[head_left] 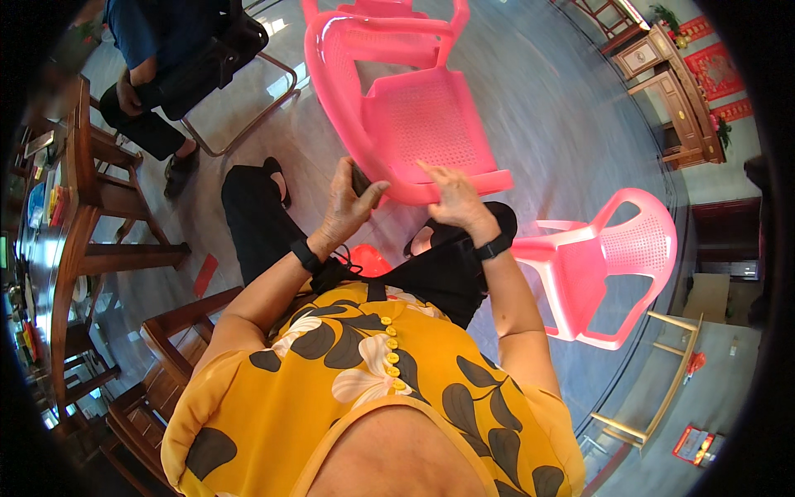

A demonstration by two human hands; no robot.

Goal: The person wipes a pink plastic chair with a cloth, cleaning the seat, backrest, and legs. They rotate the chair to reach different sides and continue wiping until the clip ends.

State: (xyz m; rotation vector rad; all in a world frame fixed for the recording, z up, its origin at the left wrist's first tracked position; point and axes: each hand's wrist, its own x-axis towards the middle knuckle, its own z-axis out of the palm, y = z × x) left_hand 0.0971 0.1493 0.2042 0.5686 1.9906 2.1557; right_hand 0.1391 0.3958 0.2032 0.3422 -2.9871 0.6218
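In front of me a pink plastic armchair (428, 118) with a perforated seat faces sideways. Its curved rim (407, 191) passes close to both hands. My left hand (349, 208) holds a small dark object (360, 180) between thumb and fingers, against the outer side of that rim; its kind is unclear. My right hand (458, 197) is at the near armrest, fingers stretched towards the seat and slightly apart, with nothing visible in them. Whether it presses on the plastic cannot be made out. Each wrist wears a black band.
A second pink plastic chair (581, 273) stands to the right. Something red (369, 259) with a dark cord lies between my legs. Another person (140, 68) sits on a black chair (214, 71) at upper left. A wooden table (59, 248) is left; a wooden cabinet (683, 112) stands far right.
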